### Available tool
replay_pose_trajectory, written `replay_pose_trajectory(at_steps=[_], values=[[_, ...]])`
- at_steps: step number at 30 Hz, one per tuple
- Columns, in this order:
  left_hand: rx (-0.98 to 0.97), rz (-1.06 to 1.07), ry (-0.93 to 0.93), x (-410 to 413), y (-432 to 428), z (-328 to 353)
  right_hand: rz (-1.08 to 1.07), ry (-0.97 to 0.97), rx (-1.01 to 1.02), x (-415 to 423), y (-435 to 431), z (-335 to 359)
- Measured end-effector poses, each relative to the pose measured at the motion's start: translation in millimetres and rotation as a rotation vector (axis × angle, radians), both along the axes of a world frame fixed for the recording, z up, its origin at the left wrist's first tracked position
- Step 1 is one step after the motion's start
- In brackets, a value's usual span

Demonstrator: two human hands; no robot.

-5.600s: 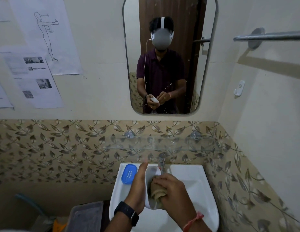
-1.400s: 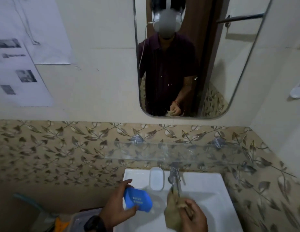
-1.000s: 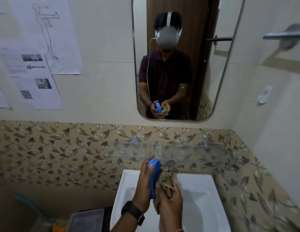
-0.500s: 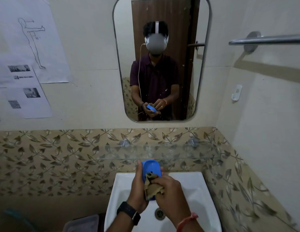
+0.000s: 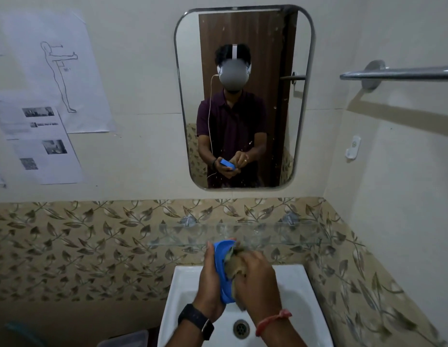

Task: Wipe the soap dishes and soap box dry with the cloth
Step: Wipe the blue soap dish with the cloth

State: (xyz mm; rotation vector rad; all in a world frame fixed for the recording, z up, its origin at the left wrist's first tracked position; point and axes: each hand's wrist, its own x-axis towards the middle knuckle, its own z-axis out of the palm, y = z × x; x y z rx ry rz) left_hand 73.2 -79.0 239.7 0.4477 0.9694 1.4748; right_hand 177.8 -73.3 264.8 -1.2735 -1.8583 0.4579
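Observation:
My left hand [image 5: 210,279] holds a blue soap dish [image 5: 221,266] upright on its edge above the white sink [image 5: 293,291]. My right hand [image 5: 255,279] grips a crumpled brown cloth [image 5: 234,265] and presses it into the hollow side of the dish. Most of the cloth is hidden under my fingers. The white soap dish seen earlier by the tap is hidden behind my hands.
A glass shelf [image 5: 280,236] runs along the tiled wall just above the sink. A mirror [image 5: 243,96] hangs over it. A towel rail [image 5: 398,73] sticks out at upper right. A grey tub [image 5: 123,340] sits left of the sink, and the drain [image 5: 241,328] lies below my wrists.
The white dish was set down behind the tap and my left hand picked up the blue dish. Over the last half second the cloth has kept rubbing inside it.

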Motion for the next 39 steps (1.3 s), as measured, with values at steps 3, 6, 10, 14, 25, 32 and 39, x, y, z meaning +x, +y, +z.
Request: replay_pose_trajectory(at_steps=[3,6,10,14,25,32,39], values=[[0.018,-0.017,0.042,5,-3,8,0.016,0.096,0.087,-9,5,19],[0.083,-0.021,-0.006,-8,-2,16,0.321,0.061,0.047,-12,-6,20],[0.136,-0.023,-0.001,-15,1,18,0.153,-0.017,0.145,0,1,20],[0.122,0.010,0.014,-1,-3,22,0.015,0.096,0.156,-17,0,38],[0.167,0.080,-0.043,-1,-1,25,0.010,0.044,0.106,-29,8,53],[0.156,0.054,0.086,-38,1,31,0.467,-0.318,-0.039,-3,5,45],[0.206,-0.039,0.167,-16,12,51,-0.005,0.116,0.126,-17,10,44]])
